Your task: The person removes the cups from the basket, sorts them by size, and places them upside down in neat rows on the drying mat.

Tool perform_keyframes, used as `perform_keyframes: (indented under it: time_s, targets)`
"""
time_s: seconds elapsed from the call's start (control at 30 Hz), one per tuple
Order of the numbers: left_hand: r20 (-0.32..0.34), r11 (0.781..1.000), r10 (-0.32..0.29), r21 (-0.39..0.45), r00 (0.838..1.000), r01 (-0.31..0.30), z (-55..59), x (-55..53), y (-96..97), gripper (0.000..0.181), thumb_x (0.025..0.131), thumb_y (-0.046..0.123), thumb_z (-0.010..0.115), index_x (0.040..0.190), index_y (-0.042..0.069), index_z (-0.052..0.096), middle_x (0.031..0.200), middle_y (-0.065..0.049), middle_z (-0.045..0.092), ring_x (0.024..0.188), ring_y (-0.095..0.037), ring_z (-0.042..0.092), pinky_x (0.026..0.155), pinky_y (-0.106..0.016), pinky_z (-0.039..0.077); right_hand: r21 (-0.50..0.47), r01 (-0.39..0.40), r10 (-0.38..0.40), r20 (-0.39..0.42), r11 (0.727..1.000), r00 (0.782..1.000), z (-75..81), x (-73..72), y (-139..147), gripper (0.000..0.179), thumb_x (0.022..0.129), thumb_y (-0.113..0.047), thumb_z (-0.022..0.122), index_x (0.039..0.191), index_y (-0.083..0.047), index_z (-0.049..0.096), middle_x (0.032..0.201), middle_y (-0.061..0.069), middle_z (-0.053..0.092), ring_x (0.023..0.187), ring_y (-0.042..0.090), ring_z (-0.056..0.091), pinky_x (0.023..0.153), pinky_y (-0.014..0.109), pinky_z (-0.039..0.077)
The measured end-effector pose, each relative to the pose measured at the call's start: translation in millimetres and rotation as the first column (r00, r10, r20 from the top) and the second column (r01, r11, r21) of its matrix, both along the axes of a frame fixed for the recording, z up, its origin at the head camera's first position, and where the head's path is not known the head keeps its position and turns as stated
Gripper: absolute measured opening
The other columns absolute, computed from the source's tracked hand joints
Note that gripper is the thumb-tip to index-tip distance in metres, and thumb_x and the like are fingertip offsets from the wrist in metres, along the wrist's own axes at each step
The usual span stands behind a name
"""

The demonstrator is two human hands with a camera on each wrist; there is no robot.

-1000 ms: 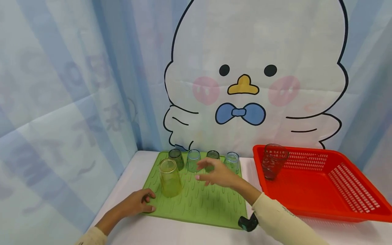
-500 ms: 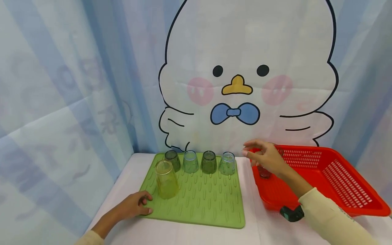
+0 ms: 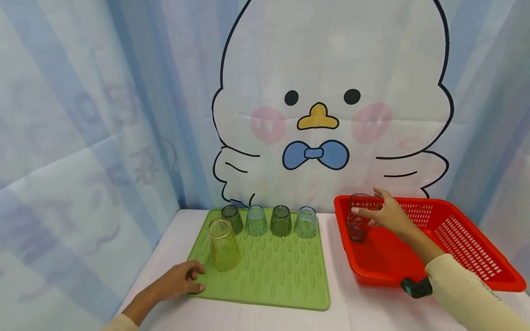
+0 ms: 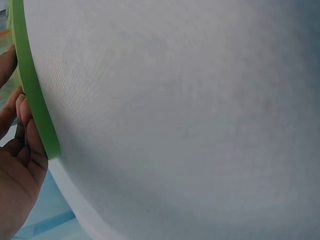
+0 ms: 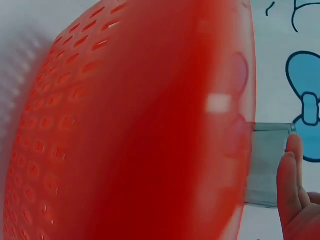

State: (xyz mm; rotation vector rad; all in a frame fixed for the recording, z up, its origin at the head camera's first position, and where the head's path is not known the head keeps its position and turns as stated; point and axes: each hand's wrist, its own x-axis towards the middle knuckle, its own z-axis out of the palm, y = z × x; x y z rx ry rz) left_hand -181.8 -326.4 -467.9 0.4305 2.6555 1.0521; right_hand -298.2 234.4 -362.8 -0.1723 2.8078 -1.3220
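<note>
A tall clear glass [image 3: 357, 225] stands in the left back corner of the red basket [image 3: 476, 282]. My right hand [image 3: 390, 214] is right at its upper part, thumb across the near side and fingers extended by the rim. In the right wrist view, straight fingers [image 5: 287, 185] lie alongside the glass [image 5: 267, 165], partly behind the basket wall. On the left, my left hand [image 3: 179, 279] rests loosely at the edge of a green drying mat [image 3: 285, 285]; the left wrist view shows its fingertips at the mat's edge [image 4: 35, 95]. Near that hand, a yellow glass [image 3: 225, 246] stands upside down.
Several small glasses line the mat's back edge: grey ones [image 3: 232, 219] [image 3: 281, 221] alternate with bluish ones [image 3: 256, 221] [image 3: 306, 223]. White cloth [image 3: 248, 317] covers the table. A curtain with a cartoon bird [image 3: 323, 55] hangs behind, and another stretch of curtain [image 3: 74, 161] flanks the left.
My right hand has swung rightward from above the small glasses to the tall glass in the basket. The left hand stays at the mat's edge. The head view has shifted slightly right.
</note>
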Motion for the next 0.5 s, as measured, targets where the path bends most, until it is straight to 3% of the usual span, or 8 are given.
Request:
perform_keyframes:
  time_s: [0.13,0.27,0.5]
  targets:
    - [0.000,1.000,-0.007,0.003,1.000,0.007,-2.0,-1.1,-0.6,0.037,0.086,0.024,0.080,0.111,0.003,0.062,0.090,-0.004,0.053,0.076,-0.009,0.048,0.065,-0.025,0.043,0.015,-0.014,0.013,0.057,1.000,0.998,0.6,-0.5,3,0.116,0.089,-0.051,0.072,0.158,0.003,-0.004,0.150,0.038,0.030,0.081,0.020,0.067,0.087,0.047,0.058]
    - [0.002,1.000,-0.011,0.004,1.000,0.011,-3.2,-1.9,-0.7,0.037,0.086,0.024,0.079,0.111,0.003,0.062,0.090,-0.004,0.053,0.075,-0.008,0.048,0.065,-0.024,0.043,-0.007,-0.036,0.037,0.086,0.999,0.996,-0.1,-2.1,6,0.117,0.090,-0.046,0.073,0.157,0.006,-0.008,0.146,0.039,0.032,0.078,0.020,0.066,0.081,0.040,0.060]
    - [0.005,1.000,-0.013,0.007,1.000,0.013,-0.5,-1.2,0.1,0.037,0.086,0.023,0.079,0.111,0.002,0.062,0.090,-0.004,0.053,0.075,-0.009,0.048,0.065,-0.025,0.043,0.001,-0.030,0.030,0.093,1.000,0.995,-4.1,-5.1,11,0.113,0.089,-0.041,0.076,0.154,0.013,0.000,0.138,0.039,0.039,0.075,0.019,0.066,0.075,0.035,0.060]
